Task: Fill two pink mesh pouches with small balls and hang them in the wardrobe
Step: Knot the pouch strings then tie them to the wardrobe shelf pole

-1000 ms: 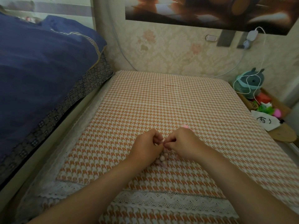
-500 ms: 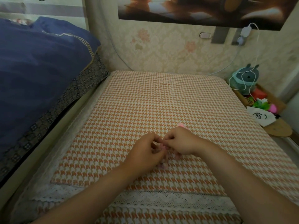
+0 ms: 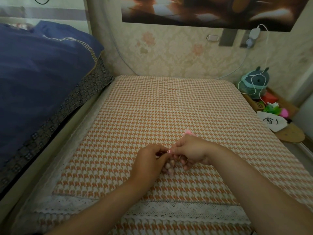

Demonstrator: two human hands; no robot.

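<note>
Pink mesh shows between our fingertips. Our left hand (image 3: 149, 160) and our right hand (image 3: 191, 150) meet knuckle to knuckle over the orange houndstooth cloth (image 3: 152, 107), each with fingers curled and pinching the top of a pink mesh pouch (image 3: 169, 151). Inside it the small balls (image 3: 169, 169) bunch at six o'clock from the pinch; we cannot tell whether they rest on the cloth. At twelve o'clock of our right hand a second pink pouch (image 3: 188, 132) peeks out, mostly hidden. At nine o'clock lies blue bedding (image 3: 42, 73); at six runs a white lace edge (image 3: 169, 211).
</note>
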